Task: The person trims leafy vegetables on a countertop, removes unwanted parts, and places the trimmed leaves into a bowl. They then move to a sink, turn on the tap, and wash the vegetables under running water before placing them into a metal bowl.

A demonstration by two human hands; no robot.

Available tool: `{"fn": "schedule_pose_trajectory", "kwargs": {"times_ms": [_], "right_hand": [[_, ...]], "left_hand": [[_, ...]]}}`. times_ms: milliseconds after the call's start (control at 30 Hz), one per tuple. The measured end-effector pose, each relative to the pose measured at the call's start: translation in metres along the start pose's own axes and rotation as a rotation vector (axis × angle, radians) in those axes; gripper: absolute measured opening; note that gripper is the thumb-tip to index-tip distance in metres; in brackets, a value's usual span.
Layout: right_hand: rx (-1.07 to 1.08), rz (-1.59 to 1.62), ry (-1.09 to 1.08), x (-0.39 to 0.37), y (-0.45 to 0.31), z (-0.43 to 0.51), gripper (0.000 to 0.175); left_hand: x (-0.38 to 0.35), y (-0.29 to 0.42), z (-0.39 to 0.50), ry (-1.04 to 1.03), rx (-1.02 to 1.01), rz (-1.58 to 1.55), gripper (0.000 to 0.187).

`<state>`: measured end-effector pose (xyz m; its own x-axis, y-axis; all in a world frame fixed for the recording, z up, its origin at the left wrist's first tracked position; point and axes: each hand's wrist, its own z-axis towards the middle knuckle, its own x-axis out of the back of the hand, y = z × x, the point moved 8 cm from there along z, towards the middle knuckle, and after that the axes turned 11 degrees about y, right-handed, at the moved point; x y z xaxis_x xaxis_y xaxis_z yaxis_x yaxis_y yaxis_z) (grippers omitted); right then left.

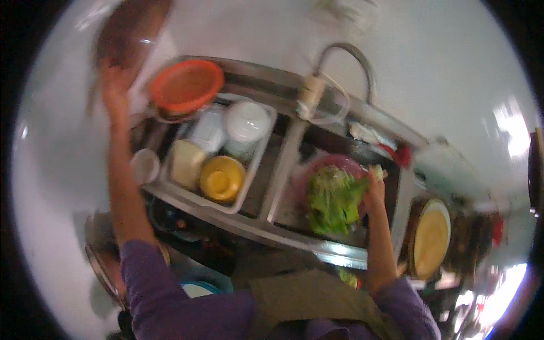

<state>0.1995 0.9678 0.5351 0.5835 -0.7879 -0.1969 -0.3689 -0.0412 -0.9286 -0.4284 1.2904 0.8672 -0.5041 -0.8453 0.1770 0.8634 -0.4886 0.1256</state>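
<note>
My left hand (114, 83) is raised at the upper left, at the lower edge of a large brown rounded object (131, 36) with a shiny spot. Blur hides whether the fingers grip it. On the right, my right hand (375, 189) is closed around a leaf of green lettuce (378, 172), its pale end sticking out past the fingers. Beside that hand, a bunch of leafy lettuce (333, 199) lies over a pink basin (340, 163) in the right sink bowl (291, 216).
A white tray (260, 163) over the left sink bowl holds a white bowl (247, 120), a yellow bowl (222, 178) and a pale block (186, 163). An orange basin (187, 85) stands behind. The curved faucet (352, 51) rises at the back; a round board (432, 240) leans right.
</note>
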Motion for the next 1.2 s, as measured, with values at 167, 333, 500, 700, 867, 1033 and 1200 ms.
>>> {"fn": "schedule_pose_trajectory", "kwargs": {"times_ms": [167,333,500,700,867,1033,1200], "right_hand": [[0.134,-0.269,-0.077,-0.022,-0.007,0.008,0.025],[0.154,0.011,-0.066,-0.029,-0.052,-0.023,0.016],[0.056,0.257,-0.296,-0.082,-0.107,-0.070,0.017],[-0.265,0.283,-0.574,-0.224,-0.072,-0.089,0.019],[-0.440,0.229,-0.655,-0.316,0.007,-0.100,0.026],[-0.122,-0.575,-0.460,-0.313,0.051,-0.074,0.071],[0.064,-0.311,-0.777,-0.254,0.018,-0.109,0.058]], "left_hand": [[0.056,0.028,-0.033,-0.118,0.556,-0.095,0.037],[0.098,0.089,-0.138,-0.254,1.113,-0.436,0.033],[0.115,0.142,-0.240,-0.479,1.393,-0.542,0.037],[0.102,0.178,-0.304,-0.488,1.670,-0.773,0.038],[0.095,0.188,-0.323,-0.470,1.752,-0.694,0.022],[0.098,0.204,-0.334,-0.516,1.761,-0.708,0.023],[0.121,0.209,-0.349,-0.446,1.808,-0.601,0.020]]}}
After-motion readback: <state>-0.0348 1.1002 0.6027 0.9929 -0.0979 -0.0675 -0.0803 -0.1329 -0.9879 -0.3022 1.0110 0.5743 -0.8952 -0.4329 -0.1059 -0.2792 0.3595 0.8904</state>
